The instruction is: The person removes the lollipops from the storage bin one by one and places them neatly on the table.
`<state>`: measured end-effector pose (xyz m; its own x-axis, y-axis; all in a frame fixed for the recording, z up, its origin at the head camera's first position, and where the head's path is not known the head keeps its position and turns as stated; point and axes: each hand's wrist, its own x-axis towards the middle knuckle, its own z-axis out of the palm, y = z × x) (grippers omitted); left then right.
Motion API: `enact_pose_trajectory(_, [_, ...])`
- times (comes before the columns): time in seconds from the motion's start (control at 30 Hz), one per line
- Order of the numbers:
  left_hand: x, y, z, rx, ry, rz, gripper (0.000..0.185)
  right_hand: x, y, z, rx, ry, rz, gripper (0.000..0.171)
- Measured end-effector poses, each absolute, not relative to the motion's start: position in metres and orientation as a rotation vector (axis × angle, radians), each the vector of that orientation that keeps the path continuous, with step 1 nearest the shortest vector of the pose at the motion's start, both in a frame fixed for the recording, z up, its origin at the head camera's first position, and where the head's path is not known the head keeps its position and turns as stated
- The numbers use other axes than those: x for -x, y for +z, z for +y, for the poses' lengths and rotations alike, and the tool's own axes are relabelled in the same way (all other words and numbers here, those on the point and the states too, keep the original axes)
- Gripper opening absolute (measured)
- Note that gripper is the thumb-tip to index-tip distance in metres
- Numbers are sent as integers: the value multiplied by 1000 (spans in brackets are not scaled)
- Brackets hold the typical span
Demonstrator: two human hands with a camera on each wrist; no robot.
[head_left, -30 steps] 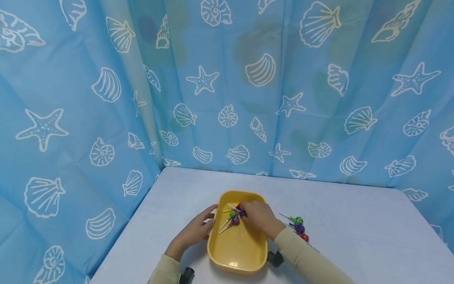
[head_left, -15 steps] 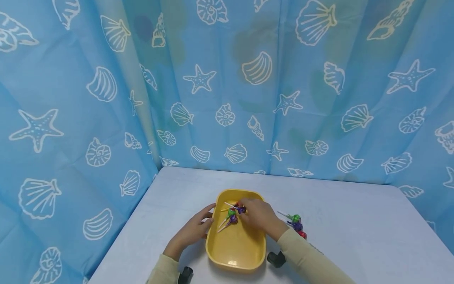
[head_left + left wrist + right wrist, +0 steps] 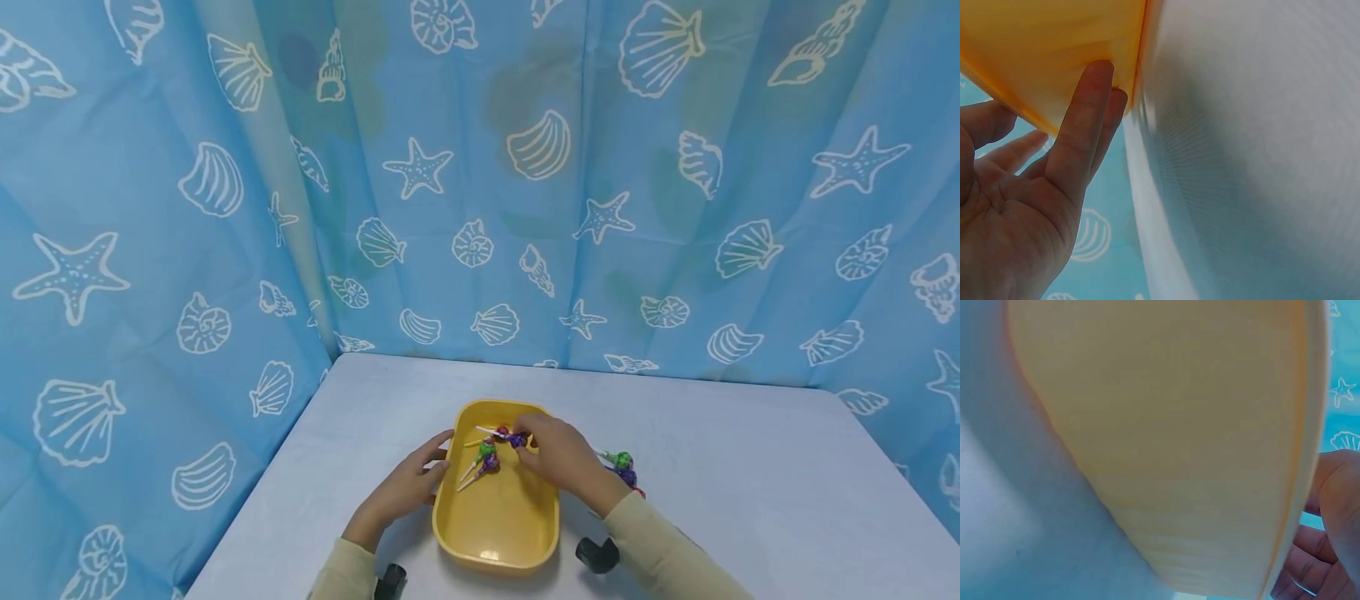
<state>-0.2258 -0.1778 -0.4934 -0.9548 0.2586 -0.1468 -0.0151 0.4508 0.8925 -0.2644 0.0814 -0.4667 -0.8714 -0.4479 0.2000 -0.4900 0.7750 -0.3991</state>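
A yellow tray (image 3: 498, 525) stands on the white-covered table, several wrapped lollipops in its far half. My right hand (image 3: 558, 457) reaches over the tray's right rim and pinches a purple lollipop (image 3: 517, 440) by its head, the white stick pointing left. Beside it lie a red lollipop (image 3: 501, 433), a green lollipop (image 3: 487, 450) and another purple lollipop (image 3: 490, 463). Along the left side, my left hand (image 3: 405, 485) touches the tray; in the left wrist view its straight fingers (image 3: 1088, 112) lie against the outer wall. The right wrist view shows mostly the tray's outer wall (image 3: 1166, 425).
To the right of the tray, partly behind my right forearm, lie a green lollipop (image 3: 621, 460) and a purple lollipop (image 3: 626, 477), with a bit of red below them. A blue curtain (image 3: 480, 167) with white shells hangs behind the table (image 3: 750, 467) and on the left.
My right hand has risen slightly and shifted right, the pinched purple lollipop moving a little with it away from the others. My left hand stays at the tray's side. The head view has drifted slightly.
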Motion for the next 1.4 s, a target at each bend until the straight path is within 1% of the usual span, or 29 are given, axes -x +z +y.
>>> enact_pose_trajectory(0.67, [225, -492, -178, -204, 1496, 2461, 55, 252, -455, 108, -659, 723, -2811, 19])
enact_pose_trajectory(0.97, [225, -493, -178, -209, 1501, 2457, 55, 244, -452, 132, -592, 735, -2804, 21])
enact_pose_trajectory(1.4, [224, -494, -177, -222, 1512, 2445, 55, 242, -452, 168, -501, 687, -2824, 23])
